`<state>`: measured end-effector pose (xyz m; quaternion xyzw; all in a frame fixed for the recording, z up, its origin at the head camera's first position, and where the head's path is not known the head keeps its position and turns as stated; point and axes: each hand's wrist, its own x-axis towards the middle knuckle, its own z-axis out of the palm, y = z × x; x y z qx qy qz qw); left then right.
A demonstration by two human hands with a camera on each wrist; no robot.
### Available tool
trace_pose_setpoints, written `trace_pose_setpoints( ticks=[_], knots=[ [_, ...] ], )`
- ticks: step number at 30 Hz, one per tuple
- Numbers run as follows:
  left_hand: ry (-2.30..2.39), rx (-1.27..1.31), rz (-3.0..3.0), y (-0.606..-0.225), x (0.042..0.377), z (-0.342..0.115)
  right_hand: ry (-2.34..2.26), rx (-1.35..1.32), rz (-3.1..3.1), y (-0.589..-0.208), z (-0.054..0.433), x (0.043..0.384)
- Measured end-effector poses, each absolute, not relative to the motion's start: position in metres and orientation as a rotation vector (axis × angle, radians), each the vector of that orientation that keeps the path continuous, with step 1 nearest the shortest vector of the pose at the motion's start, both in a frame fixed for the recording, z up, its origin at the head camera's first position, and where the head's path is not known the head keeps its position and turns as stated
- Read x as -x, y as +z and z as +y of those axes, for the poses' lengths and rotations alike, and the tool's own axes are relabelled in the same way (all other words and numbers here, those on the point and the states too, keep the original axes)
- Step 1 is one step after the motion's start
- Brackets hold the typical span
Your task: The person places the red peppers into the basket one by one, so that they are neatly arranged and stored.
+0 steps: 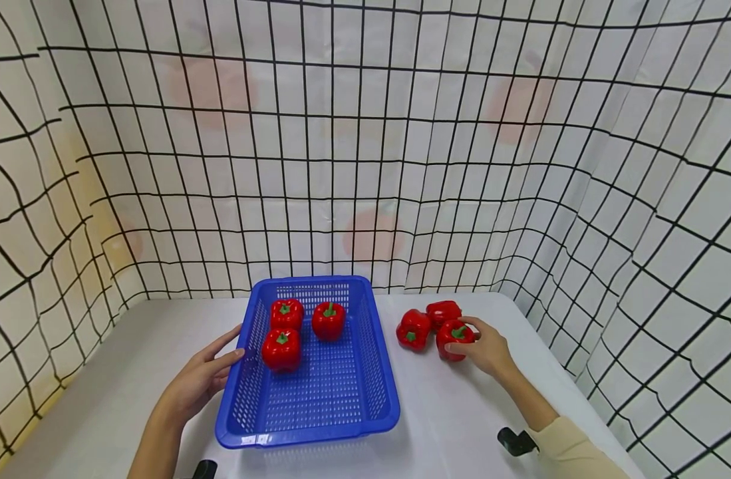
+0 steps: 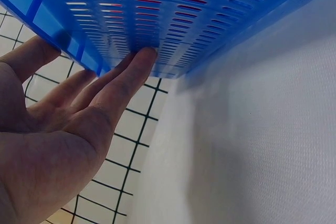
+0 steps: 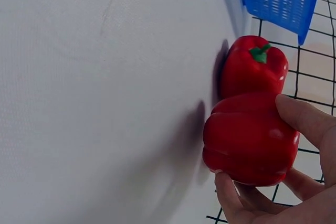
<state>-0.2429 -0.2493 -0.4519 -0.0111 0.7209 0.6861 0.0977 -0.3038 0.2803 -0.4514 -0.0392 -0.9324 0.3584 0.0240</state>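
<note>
One red pepper is held in the right hand of a person at a white table, thumb on its near side and fingers on its far side; whether it rests on the table or is clear of it cannot be told. Just to its left sits a second pepper, its green stem facing the near side, while a third pepper lies just behind on the far side. To the left stands a blue basket with slotted walls, holding three more: a far left pepper, a near left pepper and, to the right of the far one, an upright pepper with its stem on top. The near part of the basket floor is bare. At the basket's left side, the left hand is spread, its fingers mostly straight and touching the rim and outer wall. A pale sleeve covers the right forearm, and a black wire grid rises beyond the table.
</note>
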Motion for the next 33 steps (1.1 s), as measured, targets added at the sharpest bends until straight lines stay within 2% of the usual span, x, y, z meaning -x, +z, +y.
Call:
trace_pose_setpoints(
  ticks=[33],
  knots=[
    [2.014, 0.045, 2.153, -0.452, 0.243, -0.247, 1.077, -0.033, -2.863, -0.39, 0.244, 0.308]
  ],
)
